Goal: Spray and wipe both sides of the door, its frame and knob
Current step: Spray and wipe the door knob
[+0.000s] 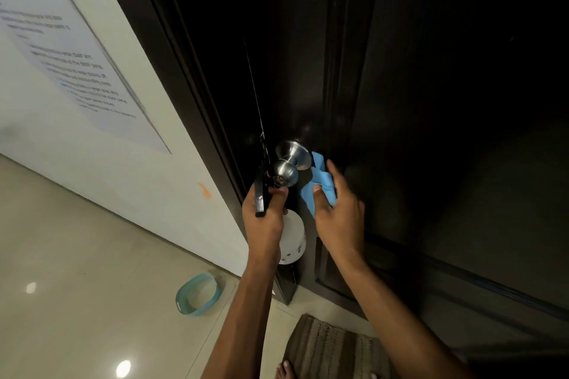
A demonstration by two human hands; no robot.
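Observation:
A dark brown door (pixel 431 86) fills the right of the head view, shut against its dark frame (pixel 172 49). A round steel knob (pixel 286 163) sticks out near the door's left edge. My left hand (pixel 264 218) grips a white spray bottle (pixel 292 237) by its black trigger head (pixel 261 194), just below and left of the knob. My right hand (pixel 335 209) holds a blue cloth (pixel 320 184) and presses it against the door just right of the knob.
A white wall with a printed paper sheet (pixel 70 49) stands left of the frame. A teal plastic basin (pixel 198 294) sits on the beige tiled floor near the wall. A striped brown doormat (pixel 332 348) lies under my bare feet.

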